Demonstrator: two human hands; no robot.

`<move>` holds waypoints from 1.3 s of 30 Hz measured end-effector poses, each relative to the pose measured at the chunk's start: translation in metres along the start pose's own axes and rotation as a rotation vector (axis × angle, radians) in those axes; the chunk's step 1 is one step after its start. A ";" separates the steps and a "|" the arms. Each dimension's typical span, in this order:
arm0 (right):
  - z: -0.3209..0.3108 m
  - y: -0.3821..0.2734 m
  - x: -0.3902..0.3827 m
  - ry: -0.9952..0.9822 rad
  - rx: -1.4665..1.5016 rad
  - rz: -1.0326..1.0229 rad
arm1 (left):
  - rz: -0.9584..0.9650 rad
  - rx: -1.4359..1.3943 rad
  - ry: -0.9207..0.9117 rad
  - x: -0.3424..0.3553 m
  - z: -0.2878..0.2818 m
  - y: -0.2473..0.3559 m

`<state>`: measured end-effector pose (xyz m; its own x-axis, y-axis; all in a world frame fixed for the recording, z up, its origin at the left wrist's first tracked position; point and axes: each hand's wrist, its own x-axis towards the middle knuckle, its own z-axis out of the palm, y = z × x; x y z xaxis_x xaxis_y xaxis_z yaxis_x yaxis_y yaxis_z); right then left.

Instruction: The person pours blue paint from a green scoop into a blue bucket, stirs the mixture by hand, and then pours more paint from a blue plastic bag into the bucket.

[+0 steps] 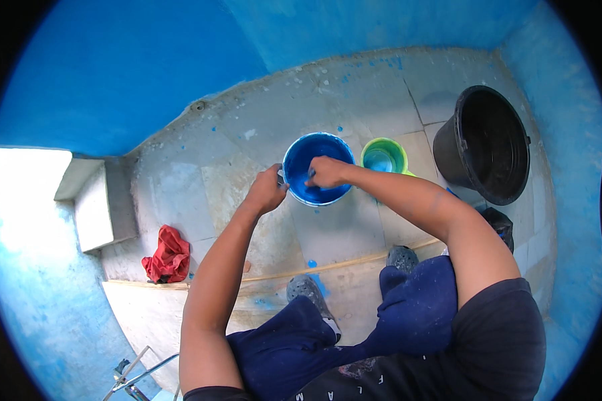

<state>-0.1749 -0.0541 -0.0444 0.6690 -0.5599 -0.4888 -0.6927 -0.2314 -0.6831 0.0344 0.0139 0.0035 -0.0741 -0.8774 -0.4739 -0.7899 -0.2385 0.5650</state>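
Note:
A round bucket (320, 142) with a pale rim and blue paint inside stands on the tiled floor in front of me. My left hand (269, 190) is closed on the bucket's left rim. Over the bucket's opening, my right hand (328, 172) reaches down into it with curled fingers. Bluish colour shows at those fingertips, and whatever they hold is too small or hidden to name. Just right of the bucket, below my right forearm, sits a small green dipper (403, 158) with pale blue liquid in it.
A large black tub (451, 155) leans at the right, with a black plastic bag (499, 227) nearer me. A crumpled red cloth (169, 255) lies at the left by a floor ledge (264, 275). Blue-painted walls (134, 67) enclose the floor. Metal tubing (144, 374) shows lower left.

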 end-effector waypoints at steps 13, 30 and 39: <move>-0.077 0.002 -0.068 0.584 0.162 -0.066 | -0.042 0.059 -0.033 0.025 -0.004 0.004; -0.060 0.016 -0.067 0.654 0.010 0.175 | -0.136 -0.365 -0.213 0.035 0.025 -0.027; -0.062 0.024 -0.067 0.541 0.047 0.177 | -0.126 -0.091 0.218 0.028 0.044 -0.026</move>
<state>-0.2532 -0.0715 0.0059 0.3022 -0.9175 -0.2587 -0.7604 -0.0684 -0.6459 0.0262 0.0136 -0.0547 0.1619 -0.9049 -0.3936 -0.7258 -0.3795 0.5738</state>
